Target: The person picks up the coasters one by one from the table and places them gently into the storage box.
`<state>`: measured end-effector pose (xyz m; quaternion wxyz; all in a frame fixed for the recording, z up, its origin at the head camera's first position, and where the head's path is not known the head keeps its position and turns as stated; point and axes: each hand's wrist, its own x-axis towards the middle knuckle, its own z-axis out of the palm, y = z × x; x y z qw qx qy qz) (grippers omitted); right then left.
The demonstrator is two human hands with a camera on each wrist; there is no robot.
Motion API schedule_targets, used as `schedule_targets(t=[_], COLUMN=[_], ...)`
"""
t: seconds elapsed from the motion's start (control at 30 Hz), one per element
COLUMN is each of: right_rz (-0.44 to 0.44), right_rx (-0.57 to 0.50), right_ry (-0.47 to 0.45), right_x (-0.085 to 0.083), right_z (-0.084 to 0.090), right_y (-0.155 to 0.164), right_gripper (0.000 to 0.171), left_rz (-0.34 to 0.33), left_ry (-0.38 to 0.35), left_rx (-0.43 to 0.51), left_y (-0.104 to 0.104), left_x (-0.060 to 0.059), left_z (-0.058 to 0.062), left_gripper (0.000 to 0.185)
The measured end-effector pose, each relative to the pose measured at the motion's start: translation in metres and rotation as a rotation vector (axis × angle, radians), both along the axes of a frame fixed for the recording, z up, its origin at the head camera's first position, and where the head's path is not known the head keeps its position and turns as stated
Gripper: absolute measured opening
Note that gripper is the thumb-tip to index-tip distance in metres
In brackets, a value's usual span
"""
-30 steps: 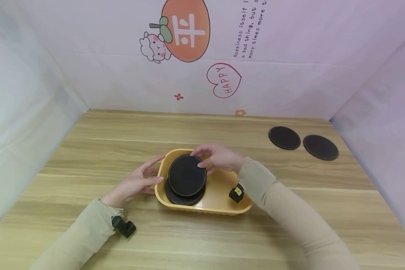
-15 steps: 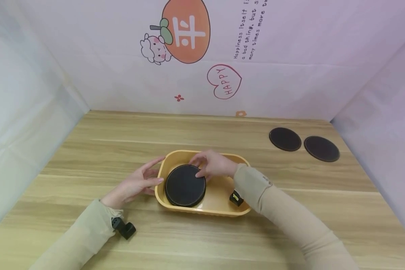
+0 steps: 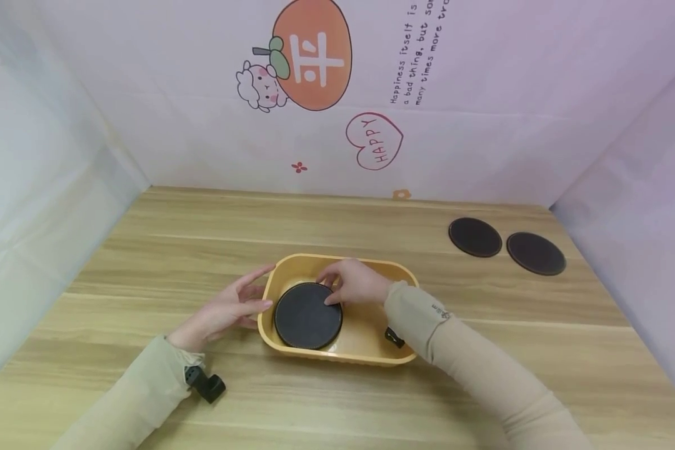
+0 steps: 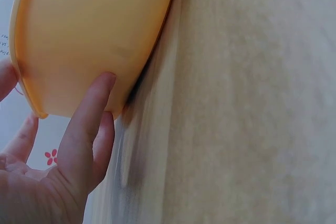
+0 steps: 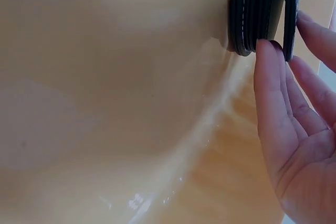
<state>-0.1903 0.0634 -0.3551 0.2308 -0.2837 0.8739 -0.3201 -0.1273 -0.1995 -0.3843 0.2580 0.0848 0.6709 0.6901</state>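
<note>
A yellow tray [image 3: 372,263] stands mid-table with a stack of black round coasters [image 3: 306,317] in its left half. My right hand [image 3: 327,289] reaches into the tray and pinches the far right edge of the top coaster. In the right wrist view the top coaster [image 5: 290,9] sits a sliver off the stack [image 5: 251,9], with my right hand [image 5: 286,38] holding it between thumb and fingers over the tray floor [image 5: 105,77]. My left hand [image 3: 233,306] lies flat-fingered against the tray's left outer wall [image 4: 89,35], its fingers [image 4: 86,124] straight.
Two more black coasters [image 3: 475,237] [image 3: 535,253] lie side by side on the wooden table [image 3: 163,256] at the back right. Pale booth walls close in the back and both sides. A black camera mount [image 3: 205,383] hangs under the left sleeve.
My right hand has lowered the top coaster from a tilt above the tray down onto the stack. The left hand has stayed against the tray wall.
</note>
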Motion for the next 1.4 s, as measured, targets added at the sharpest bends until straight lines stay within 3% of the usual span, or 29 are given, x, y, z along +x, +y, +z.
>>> schedule_targets(t=[0.5,0.83,1.17,1.4], right_rz=[-0.014,-0.060,-0.093,-0.154], right_rx=[-0.031,-0.201,-0.257,-0.214], right_ry=[0.034,-0.121,-0.169,-0.116], right_x=[0.000,-0.005,-0.003,-0.004], right_z=[-0.002,0.016,0.052,0.048], right_y=[0.002,0.016,0.054,0.093], right_gripper=[0.034,0.043,0.054,0.052], left_rz=[0.007,0.010,0.007,0.007], left_ry=[0.001,0.001,-0.001,-0.003], left_rx=[-0.011,-0.009,-0.001,0.003], left_y=[0.001,0.001,0.001,0.001], left_x=[0.003,0.004,0.005,0.004], left_z=[0.003,0.004,0.003,0.003], left_gripper=[0.083,0.082,0.083,0.083])
